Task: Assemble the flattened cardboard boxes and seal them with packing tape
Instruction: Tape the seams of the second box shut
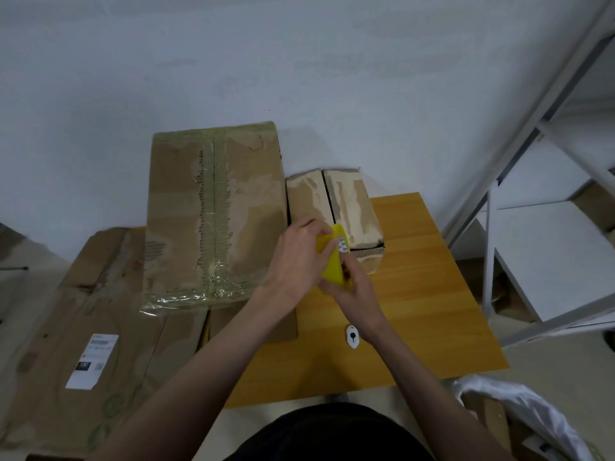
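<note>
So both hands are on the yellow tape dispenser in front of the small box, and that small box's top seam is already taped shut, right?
Not quite. The head view shows both the left hand and right hand on the yellow tape dispenser in front of the small box, but its top seam is an open dark gap, not yet taped.

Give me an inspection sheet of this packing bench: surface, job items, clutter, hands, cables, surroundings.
Surface: wooden table, bare wood at right.
Job's things: tall taped box at left; small box behind the hands, centre seam untaped; yellow tape dispenser held in front of it.
Clutter: flattened cardboard with a shipping label at far left; small white tag on the table.
Grippers: left hand and right hand both grip the dispenser.
Cables: nothing seen.
Surroundings: white wall; metal shelving at right; bag-lined bin at lower right.
</note>
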